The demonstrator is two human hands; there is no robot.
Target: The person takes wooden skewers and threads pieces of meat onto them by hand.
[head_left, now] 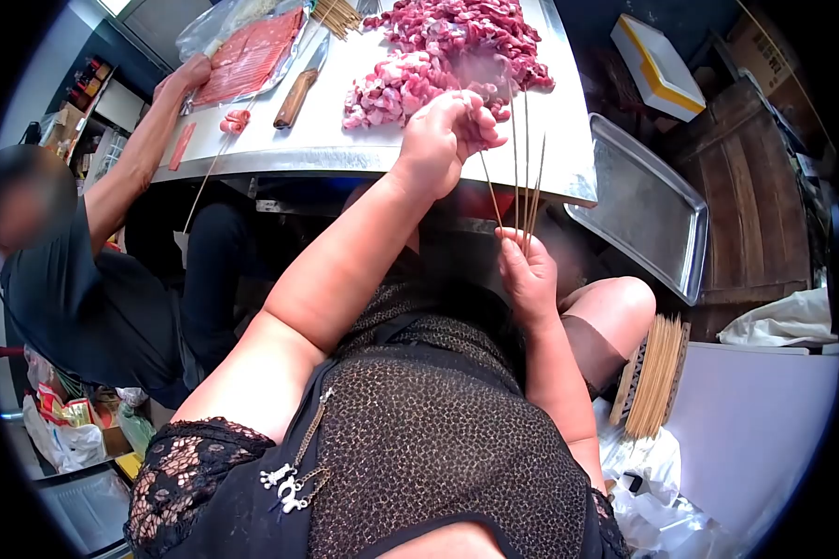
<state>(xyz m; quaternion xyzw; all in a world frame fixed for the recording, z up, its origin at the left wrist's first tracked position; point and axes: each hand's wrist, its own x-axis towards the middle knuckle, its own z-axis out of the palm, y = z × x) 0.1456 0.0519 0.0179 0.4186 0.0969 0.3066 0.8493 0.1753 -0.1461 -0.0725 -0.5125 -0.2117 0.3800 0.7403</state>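
My left hand [449,135] is over the front of the table, its fingers curled at the near edge of a pile of cut raw meat [401,88]. Whatever is between those fingers is too hidden to make out. Lower and to the right, my right hand [529,272] is closed around several thin wooden skewers [517,177] that point upward. One of them leans left, its upper end reaching my left fingers. The other skewers stand close together, and I see no meat on their shafts.
At left a co-worker's hand [192,72] touches red meat slices [252,58] on plastic. A wooden-handled knife [295,98] and loose skewers [337,17] lie on the table [308,160]. A metal tray [639,205] and bundled skewers [657,377] are at right.
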